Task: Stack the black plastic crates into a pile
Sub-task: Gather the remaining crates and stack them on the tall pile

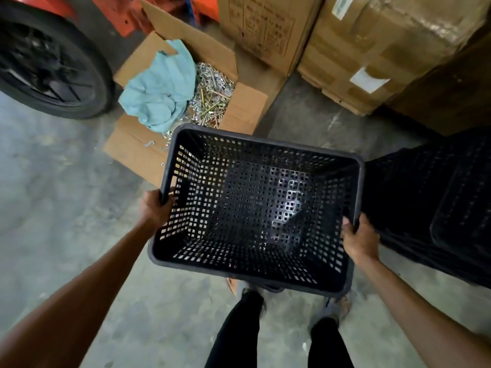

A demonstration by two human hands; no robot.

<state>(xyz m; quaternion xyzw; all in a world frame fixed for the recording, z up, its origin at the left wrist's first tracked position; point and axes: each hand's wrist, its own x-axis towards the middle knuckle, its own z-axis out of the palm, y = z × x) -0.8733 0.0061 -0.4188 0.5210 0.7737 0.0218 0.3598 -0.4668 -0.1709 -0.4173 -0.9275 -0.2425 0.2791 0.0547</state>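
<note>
Currently both hands clamp one black crate (255,208) held mid-air at center, left hand (155,208) gripping its 9 o'clock rim, right hand (360,239) its 3 o'clock rim, more black crates (435,203) at 3 o'clock.

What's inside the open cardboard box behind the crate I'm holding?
The open cardboard box holds a crumpled light blue cloth and a heap of loose metal screws and bolts. The cloth covers whatever lies beneath it, and the held crate hides the box's near edge.
</note>
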